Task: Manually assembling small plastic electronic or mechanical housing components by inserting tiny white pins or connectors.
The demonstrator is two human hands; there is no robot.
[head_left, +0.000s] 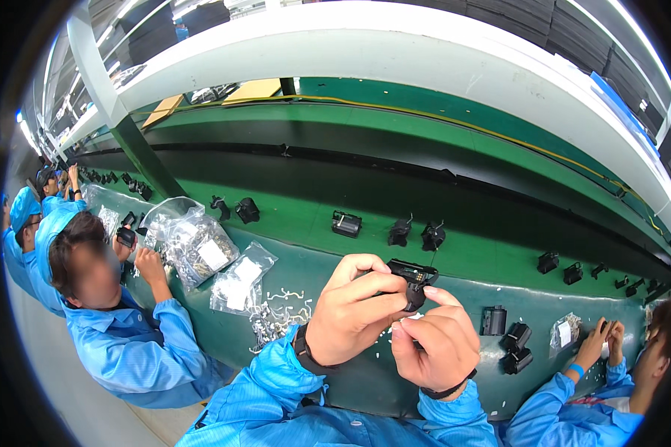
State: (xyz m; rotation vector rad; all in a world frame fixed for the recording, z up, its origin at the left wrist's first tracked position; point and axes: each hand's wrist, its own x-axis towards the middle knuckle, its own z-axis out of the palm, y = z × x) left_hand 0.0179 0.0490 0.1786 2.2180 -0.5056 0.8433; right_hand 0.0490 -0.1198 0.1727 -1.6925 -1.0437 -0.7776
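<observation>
Left hand (356, 311) is clamped on a black plastic housing (412, 273), held up in front of the body above the green surface (365, 389). Right hand (441, 339) is close beside it, fingers curled, index fingertip at the housing's right end; a small whitish bit shows near its thumb, but whether it is gripped cannot be told. Both wrists carry dark bands below blue sleeves. Left of the hands, loose small metal pieces (280, 316) lie scattered next to a flat clear plastic bag (242, 277) with a white label; beyond it is a bulging clear bag (194, 242) full of small parts. To the right, an upright black housing (493, 320) and two tilted black units (516, 349) sit near each other, with a small parts bag (565, 333) farther right. On the green belt (298, 216) ahead, more black units (347, 223) are spaced in a row. Co-workers in blue are at the left (127, 350) and right (585, 417), each with hands raised around black parts.
</observation>
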